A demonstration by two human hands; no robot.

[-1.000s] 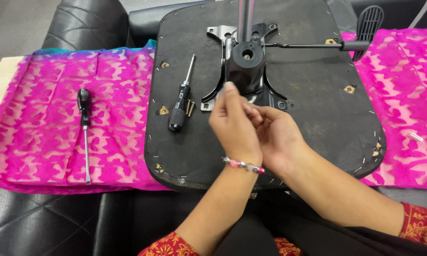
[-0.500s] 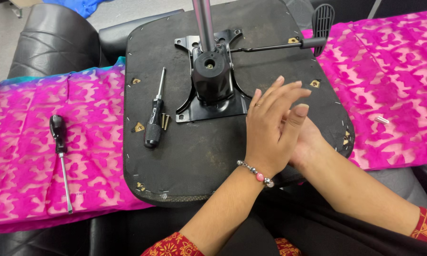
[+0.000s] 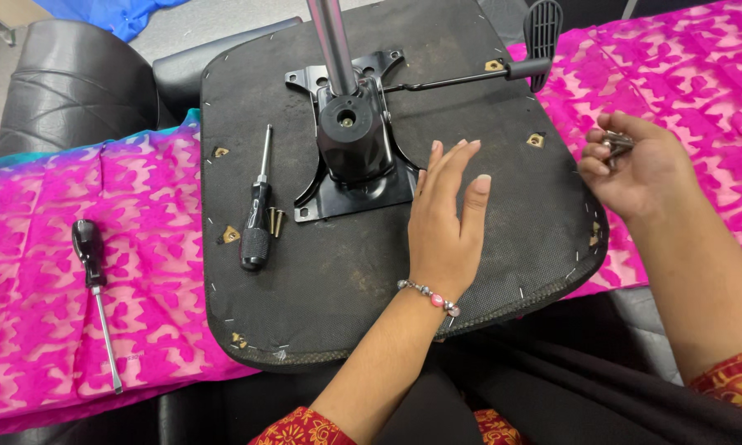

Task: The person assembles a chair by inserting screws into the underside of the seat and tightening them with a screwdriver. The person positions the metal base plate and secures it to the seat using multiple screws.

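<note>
An upturned black chair seat base [image 3: 363, 272] lies across my lap, with a black metal tilt mechanism [image 3: 353, 148] and a shiny gas cylinder [image 3: 331, 41] bolted at its middle. My left hand [image 3: 447, 218] rests flat on the base, fingers apart, just right of the mechanism. My right hand [image 3: 631, 169] is off the base's right edge, fingers curled around some small metal screws [image 3: 617, 142]. A black-handled screwdriver [image 3: 257, 214] lies on the base with two loose screws [image 3: 275, 221] beside it.
A second screwdriver [image 3: 95, 288] lies on the pink patterned cloth [image 3: 74, 247] at the left. The cloth also covers the right side. A lever with a black paddle [image 3: 542, 29] sticks out to the upper right. A black leather sofa [image 3: 66, 82] lies underneath.
My hands were together over the mechanism, then separated. The left now lies flat on the base and the right has moved out to the right holding screws. The view has shifted.
</note>
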